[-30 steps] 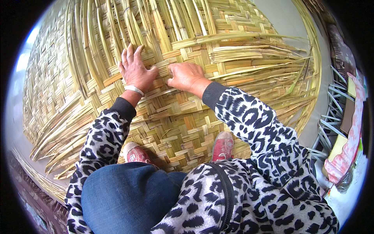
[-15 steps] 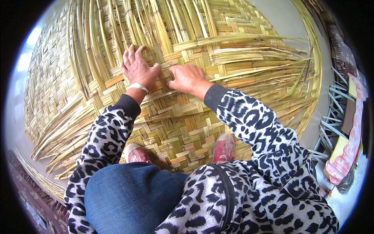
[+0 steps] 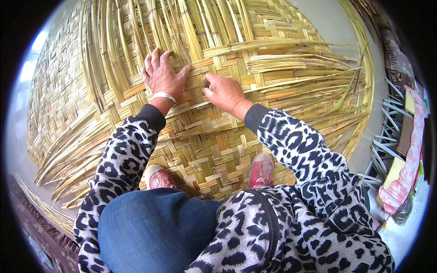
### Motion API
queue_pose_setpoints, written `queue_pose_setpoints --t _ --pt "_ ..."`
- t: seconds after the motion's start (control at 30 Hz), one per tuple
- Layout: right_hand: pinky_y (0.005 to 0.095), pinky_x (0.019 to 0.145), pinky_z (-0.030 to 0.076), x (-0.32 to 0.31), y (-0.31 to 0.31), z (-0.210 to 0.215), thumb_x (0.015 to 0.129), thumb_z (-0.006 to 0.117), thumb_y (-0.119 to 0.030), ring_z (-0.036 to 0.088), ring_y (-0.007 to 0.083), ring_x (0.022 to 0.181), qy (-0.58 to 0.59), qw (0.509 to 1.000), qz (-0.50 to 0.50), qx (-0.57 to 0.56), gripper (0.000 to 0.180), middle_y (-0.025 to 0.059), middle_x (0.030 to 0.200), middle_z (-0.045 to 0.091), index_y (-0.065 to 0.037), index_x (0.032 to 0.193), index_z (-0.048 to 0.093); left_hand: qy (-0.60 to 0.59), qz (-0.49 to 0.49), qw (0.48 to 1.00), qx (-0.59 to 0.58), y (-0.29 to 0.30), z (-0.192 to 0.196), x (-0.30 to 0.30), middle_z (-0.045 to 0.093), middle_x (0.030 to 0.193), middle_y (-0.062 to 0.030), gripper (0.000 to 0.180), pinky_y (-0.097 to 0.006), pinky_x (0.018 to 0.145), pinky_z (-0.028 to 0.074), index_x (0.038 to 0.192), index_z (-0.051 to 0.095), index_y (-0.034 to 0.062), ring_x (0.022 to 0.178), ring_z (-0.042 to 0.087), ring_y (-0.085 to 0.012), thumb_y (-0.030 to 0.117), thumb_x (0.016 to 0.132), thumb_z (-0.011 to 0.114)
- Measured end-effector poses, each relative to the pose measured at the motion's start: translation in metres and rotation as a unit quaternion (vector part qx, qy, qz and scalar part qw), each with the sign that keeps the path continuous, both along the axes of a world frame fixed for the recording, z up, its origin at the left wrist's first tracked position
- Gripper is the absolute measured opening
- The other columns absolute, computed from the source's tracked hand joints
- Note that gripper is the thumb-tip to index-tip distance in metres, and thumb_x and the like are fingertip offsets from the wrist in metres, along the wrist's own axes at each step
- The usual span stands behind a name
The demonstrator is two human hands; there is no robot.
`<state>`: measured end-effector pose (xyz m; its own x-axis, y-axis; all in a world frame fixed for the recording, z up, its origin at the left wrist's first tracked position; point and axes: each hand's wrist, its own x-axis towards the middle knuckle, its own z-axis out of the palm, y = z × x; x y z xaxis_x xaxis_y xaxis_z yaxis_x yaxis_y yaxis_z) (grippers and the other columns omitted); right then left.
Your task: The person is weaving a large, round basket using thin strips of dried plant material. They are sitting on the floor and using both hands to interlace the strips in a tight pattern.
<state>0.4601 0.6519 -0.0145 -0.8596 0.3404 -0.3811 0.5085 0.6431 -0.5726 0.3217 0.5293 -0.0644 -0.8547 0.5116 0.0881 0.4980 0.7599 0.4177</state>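
A big woven mat point(image 3: 207, 157) of yellow-green split reed strips spreads beneath me. My left hand point(image 3: 165, 78), with a pale bracelet at the wrist, lies on it with fingers spread over the long lengthwise strips point(image 3: 132, 50). To its right, a short gap away, my right hand point(image 3: 224, 93) is closed, its thumb and forefinger curled together just above the weave. Whether a strip sits in those fingers is hidden. Crosswise strips point(image 3: 300, 68) run out loose to the right of this hand.
My red shoes point(image 3: 261, 173) stand on the mat's near part. Loose strip ends point(image 3: 63, 175) fan out at the lower left. A bundle of long reeds point(image 3: 368, 91) curves along the right edge. Beyond it are a grey metal rack point(image 3: 387, 132) and a pink patterned cloth point(image 3: 400, 182).
My right hand has shifted slightly right, widening the gap between my hands. The left hand has moved a little and still rests spread on the strips.
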Motion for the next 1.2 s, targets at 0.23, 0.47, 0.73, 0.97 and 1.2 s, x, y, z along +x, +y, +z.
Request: queue_pose_setpoints --t 0.23,0.47,0.73,0.97,1.2 --pt "0.0424 0.086 0.050 0.031 -0.021 -0.008 0.083 0.056 -0.006 0.061 0.0348 0.096 0.107 0.993 -0.018 0.035 0.033 0.0150 0.104 0.062 -0.006 0.115 0.065 0.075 -0.065 0.995 0.016 -0.003 0.014 -0.004 0.034 0.153 -0.0117 0.057 -0.053 0.115 0.015 0.128 0.057 0.0221 0.144 0.023 -0.0326 0.043 0.079 0.076" --pt "0.0411 0.093 0.047 0.031 -0.018 -0.014 0.080 0.052 -0.001 0.057 0.0352 0.103 0.107 0.994 -0.025 -0.025 0.039 0.0172 0.106 0.060 -0.001 0.116 0.066 -0.036 -0.022 0.999 -0.028 0.033 0.010 -0.020 0.029 0.155 -0.0157 0.079 -0.053 0.117 0.012 0.140 0.045 0.0171 0.147 0.017 -0.0344 0.050 0.074 0.075" --pt "0.0424 0.091 0.048 0.026 -0.012 -0.019 0.077 0.051 0.000 0.058 0.0375 0.101 0.066 0.993 -0.058 -0.084 0.042 0.0190 0.106 0.062 -0.003 0.117 0.067 -0.075 0.020 0.996 -0.049 0.046 0.010 -0.022 0.025 0.157 -0.0157 0.083 -0.054 0.118 0.010 0.143 0.040 0.0173 0.148 0.013 -0.0338 0.042 0.072 0.074" --pt "0.0436 0.088 0.049 0.024 -0.009 -0.022 0.077 0.051 0.000 0.060 0.0388 0.098 0.083 0.990 -0.064 -0.092 0.042 0.0199 0.102 0.063 -0.003 0.116 0.067 -0.086 0.027 0.995 -0.043 0.050 0.013 -0.021 0.025 0.157 -0.0145 0.081 -0.055 0.118 0.008 0.142 0.041 0.0179 0.149 0.012 -0.0314 0.036 0.069 0.073" --pt "0.0429 0.086 0.049 0.022 -0.007 -0.015 0.080 0.051 -0.002 0.060 0.0377 0.097 0.084 0.989 -0.058 -0.105 0.037 0.0182 0.101 0.064 -0.003 0.114 0.066 -0.008 -0.057 0.998 0.012 0.018 0.019 -0.008 0.028 0.156 -0.0157 0.072 -0.055 0.117 0.015 0.140 0.043 0.0184 0.147 0.018 -0.0331 0.040 0.078 0.073"
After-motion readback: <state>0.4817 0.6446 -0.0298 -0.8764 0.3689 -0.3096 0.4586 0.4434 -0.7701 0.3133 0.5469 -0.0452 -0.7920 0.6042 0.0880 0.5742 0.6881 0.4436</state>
